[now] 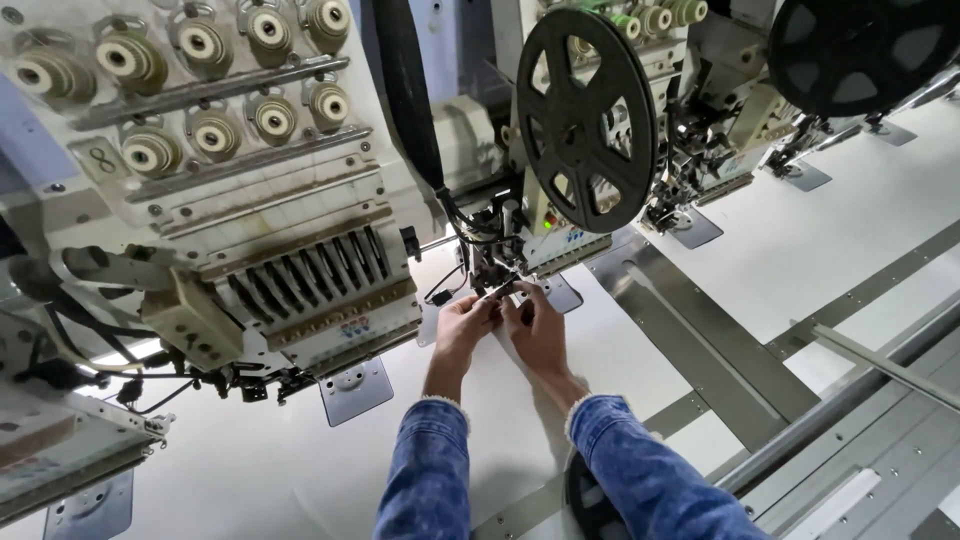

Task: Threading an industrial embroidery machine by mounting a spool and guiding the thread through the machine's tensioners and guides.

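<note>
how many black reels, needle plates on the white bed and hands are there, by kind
black reels: 2, large reel and reel at right
needle plates: 6, nearest
hands: 2, left hand, right hand
total: 10

Two arms in view from below. Left sleeve (428, 470) and right sleeve (650, 478): blue denim, mottled, washed look with pale patches. Cuffs frayed, whitish fringe at the edge of each. Left hand (465, 325) and right hand (540, 328) bare: no gloves, rings or watch visible. Rest of the body out of view.
</note>
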